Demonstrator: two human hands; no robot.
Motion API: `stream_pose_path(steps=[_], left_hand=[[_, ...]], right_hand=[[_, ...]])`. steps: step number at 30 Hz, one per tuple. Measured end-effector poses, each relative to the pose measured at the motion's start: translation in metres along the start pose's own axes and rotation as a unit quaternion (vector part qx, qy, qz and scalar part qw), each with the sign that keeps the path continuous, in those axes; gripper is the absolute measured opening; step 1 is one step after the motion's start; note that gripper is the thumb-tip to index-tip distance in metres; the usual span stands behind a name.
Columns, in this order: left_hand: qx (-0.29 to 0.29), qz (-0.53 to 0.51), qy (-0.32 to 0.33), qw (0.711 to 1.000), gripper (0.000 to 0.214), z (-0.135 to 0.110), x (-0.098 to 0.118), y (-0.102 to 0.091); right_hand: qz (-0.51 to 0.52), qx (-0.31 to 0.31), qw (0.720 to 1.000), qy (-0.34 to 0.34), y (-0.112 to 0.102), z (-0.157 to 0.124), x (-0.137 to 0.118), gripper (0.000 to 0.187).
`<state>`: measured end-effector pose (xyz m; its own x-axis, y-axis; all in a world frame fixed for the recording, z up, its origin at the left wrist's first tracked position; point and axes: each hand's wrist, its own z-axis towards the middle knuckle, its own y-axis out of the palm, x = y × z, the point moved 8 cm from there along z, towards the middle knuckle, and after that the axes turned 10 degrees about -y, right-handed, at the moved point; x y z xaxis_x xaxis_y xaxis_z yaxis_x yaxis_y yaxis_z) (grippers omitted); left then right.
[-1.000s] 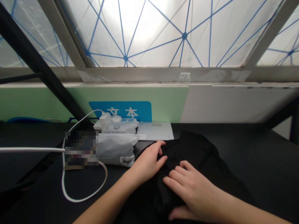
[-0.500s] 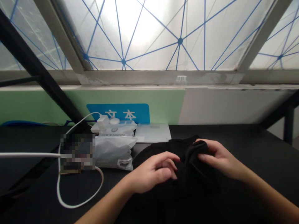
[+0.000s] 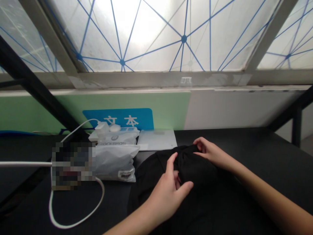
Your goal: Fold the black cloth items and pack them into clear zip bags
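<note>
A black cloth garment (image 3: 198, 169) lies bunched over the front of the dark table, its exact kind hard to make out. At its upper right edge, my right hand (image 3: 207, 150) pinches a fold between thumb and fingers. My left hand (image 3: 168, 187) is over the left side of the fabric, thumb and index finger spread apart. The other fingers of that hand are curled and partly hidden against the cloth; no grip on it shows.
Left of the garment are grey plastic packages (image 3: 114, 163), with a white charger (image 3: 102, 130) behind them. A silver laptop-like flat panel (image 3: 157, 139) lies at the back. A white cable (image 3: 101, 199) loops on the left, beside a blurred-out patch. Black frame bars (image 3: 41, 91) slant at both sides.
My right hand has moved up and left with the fold of cloth, which now lies flatter. My left hand has turned upward, its thumb and index finger wider apart. The view has shifted slightly right.
</note>
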<state>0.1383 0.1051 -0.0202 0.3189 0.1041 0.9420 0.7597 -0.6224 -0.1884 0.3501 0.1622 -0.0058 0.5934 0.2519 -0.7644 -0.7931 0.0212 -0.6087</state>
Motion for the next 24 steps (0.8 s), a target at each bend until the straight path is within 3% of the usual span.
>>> stream_pose_path(steps=[2,4,9,13,16,18,21,24], left_hand=[[0.002,-0.002,0.012,1.0,0.083,-0.001,0.002,0.0],[0.003,0.004,0.031,0.999,0.078,-0.003,0.005,0.0],[0.024,0.014,0.094,0.995,0.075,-0.011,0.017,-0.005],[0.02,0.023,0.091,0.995,0.079,-0.011,0.015,-0.005],[0.032,0.042,0.091,0.994,0.076,-0.009,0.013,-0.004],[0.042,0.052,0.083,0.994,0.074,-0.008,0.011,-0.004],[0.053,0.083,0.066,0.993,0.074,-0.008,0.009,-0.004],[0.064,0.114,0.059,0.99,0.076,-0.01,0.01,-0.007]], right_hand=[[-0.03,0.033,0.999,-0.007,-0.01,-0.002,-0.009,0.04],[-0.022,0.024,0.999,0.005,-0.016,-0.006,-0.018,0.037],[0.081,-0.089,0.99,0.073,0.002,-0.019,-0.016,0.045],[0.179,-0.104,0.975,0.082,0.013,-0.021,-0.014,0.054],[0.211,-0.083,0.972,0.059,0.008,-0.017,-0.015,0.054],[0.184,-0.075,0.98,0.03,0.003,-0.013,-0.015,0.047],[0.077,-0.123,0.989,0.002,0.006,-0.011,-0.013,0.028],[0.013,-0.14,0.99,-0.016,0.008,-0.01,-0.015,0.025]])
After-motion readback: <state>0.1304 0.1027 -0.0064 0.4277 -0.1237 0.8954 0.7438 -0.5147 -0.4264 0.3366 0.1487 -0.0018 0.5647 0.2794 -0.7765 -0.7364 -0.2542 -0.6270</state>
